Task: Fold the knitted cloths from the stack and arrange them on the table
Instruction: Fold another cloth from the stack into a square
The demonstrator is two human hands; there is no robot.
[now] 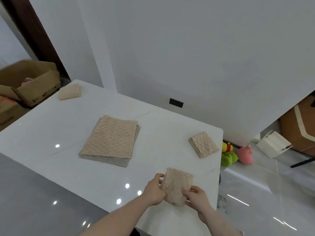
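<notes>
At the near right corner of the white table (51,167), we hold a folded beige knitted cloth (177,186) in both hands, finishing its fold.

Left to right: a rolled beige cloth (69,91) sits at the far left corner, the flat stack (110,138) of beige cloths over a grey one mid-table, then our left hand (154,190) pinching the cloth's left edge, our right hand (196,196) gripping its lower right edge, and a finished folded cloth (203,144) further right. We should square the edges, press the crease flat, then probably set it down beside the finished one, lined up with it.
</notes>
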